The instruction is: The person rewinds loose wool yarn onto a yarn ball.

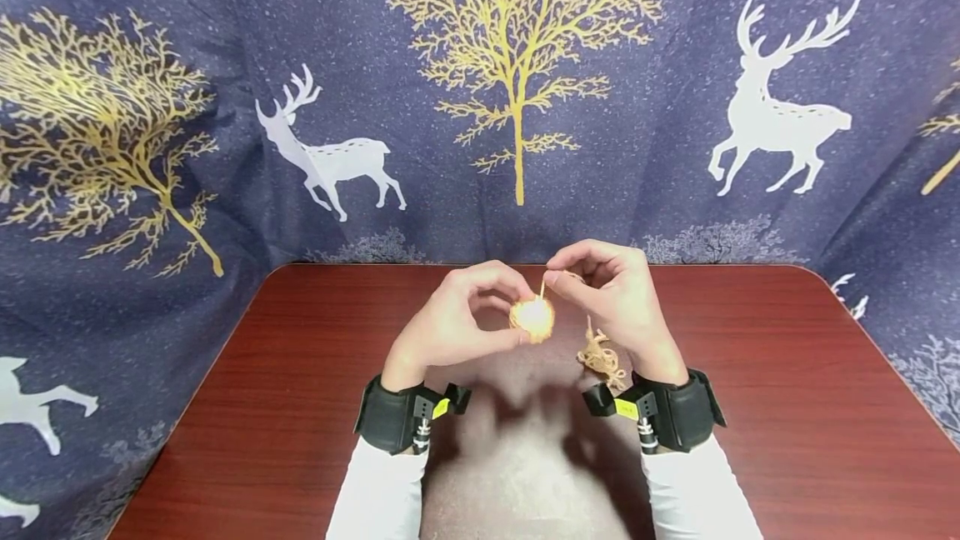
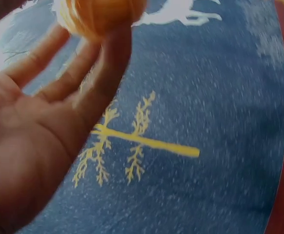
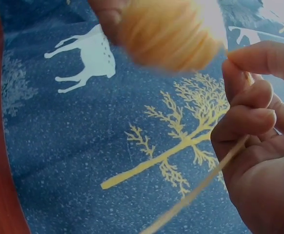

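A small ball of yellow-orange yarn [image 1: 532, 317] is gripped between the thumb and fingers of my left hand [image 1: 457, 319], raised above the table. Its wound strands show clearly in the right wrist view, where the yarn ball [image 3: 171, 36] is partly cut off by the top edge. My right hand [image 1: 618, 294] pinches the yarn strand [image 1: 543, 286] just beside the ball, thumb against index finger. From that hand a length of yarn [image 3: 195, 192] trails downward. In the left wrist view, the fingers [image 2: 105, 68] of my left hand support the ball from below.
A loose tangle of yarn [image 1: 600, 359] lies on the reddish-brown table [image 1: 300, 373], beneath my right forearm. Behind the table hangs a dark blue cloth [image 1: 465, 215] printed with deer and golden trees. Black camera straps [image 1: 390, 415] circle both wrists.
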Action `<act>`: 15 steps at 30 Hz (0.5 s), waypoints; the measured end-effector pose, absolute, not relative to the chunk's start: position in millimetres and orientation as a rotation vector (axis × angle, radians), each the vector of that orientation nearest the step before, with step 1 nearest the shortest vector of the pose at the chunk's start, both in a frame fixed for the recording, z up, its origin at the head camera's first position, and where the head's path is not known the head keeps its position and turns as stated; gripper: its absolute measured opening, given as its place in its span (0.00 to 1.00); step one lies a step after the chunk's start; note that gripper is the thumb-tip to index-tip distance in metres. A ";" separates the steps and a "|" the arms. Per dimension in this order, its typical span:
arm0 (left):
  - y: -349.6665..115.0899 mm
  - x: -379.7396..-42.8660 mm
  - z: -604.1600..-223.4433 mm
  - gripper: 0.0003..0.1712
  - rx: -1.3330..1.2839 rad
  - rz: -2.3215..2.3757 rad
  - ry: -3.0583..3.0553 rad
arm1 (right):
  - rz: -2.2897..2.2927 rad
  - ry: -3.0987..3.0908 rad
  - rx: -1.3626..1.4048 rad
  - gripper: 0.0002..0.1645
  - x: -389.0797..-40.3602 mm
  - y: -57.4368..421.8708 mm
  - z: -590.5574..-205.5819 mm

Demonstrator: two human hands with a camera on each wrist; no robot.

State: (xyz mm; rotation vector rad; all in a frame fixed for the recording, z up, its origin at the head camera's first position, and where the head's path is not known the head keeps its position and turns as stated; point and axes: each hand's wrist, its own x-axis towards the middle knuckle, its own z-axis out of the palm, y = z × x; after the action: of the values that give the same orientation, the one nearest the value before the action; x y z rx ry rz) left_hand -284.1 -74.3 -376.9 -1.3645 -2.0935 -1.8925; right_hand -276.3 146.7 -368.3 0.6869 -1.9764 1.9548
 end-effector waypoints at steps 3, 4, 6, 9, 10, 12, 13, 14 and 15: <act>-73.4 -280.3 -372.2 0.21 -1.472 -2.040 -1.954 | 1.988 -1.940 0.711 0.06 -278.8 148.1 -369.7; -72.8 -279.0 -370.8 0.22 -1.488 -2.079 -1.899 | 2.003 -1.934 0.719 0.06 -279.7 148.2 -370.5; -71.1 -277.0 -368.7 0.22 -1.491 -2.140 -1.791 | 2.037 -1.928 0.741 0.05 -281.3 147.9 -372.3; -67.6 -274.8 -366.4 0.22 -1.446 -2.217 -1.613 | 2.083 -1.944 0.777 0.05 -283.2 146.4 -375.2; -66.2 -274.5 -366.0 0.22 -1.422 -2.243 -1.549 | 2.089 -1.956 0.794 0.06 -283.6 145.5 -376.0; -63.5 -274.5 -365.7 0.23 -1.343 -2.281 -1.435 | 2.076 -1.990 0.835 0.06 -283.7 143.1 -376.7; -62.4 -274.5 -365.5 0.23 -1.290 -2.295 -1.390 | 2.048 -2.020 0.852 0.06 -283.4 141.8 -377.0; -61.5 -274.6 -365.3 0.24 -1.225 -2.295 -1.360 | 2.013 -2.057 0.866 0.06 -282.8 140.4 -377.0; -60.9 -274.9 -365.4 0.24 -1.157 -2.291 -1.338 | 1.978 -2.102 0.872 0.06 -281.6 138.9 -376.3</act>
State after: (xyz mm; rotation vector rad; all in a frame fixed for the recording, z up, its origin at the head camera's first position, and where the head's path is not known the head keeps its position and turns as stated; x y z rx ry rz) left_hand -274.9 -60.9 -365.4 -1.1570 -1.3382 -2.2915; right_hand -281.6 138.9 -376.3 0.8724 -2.1015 1.9784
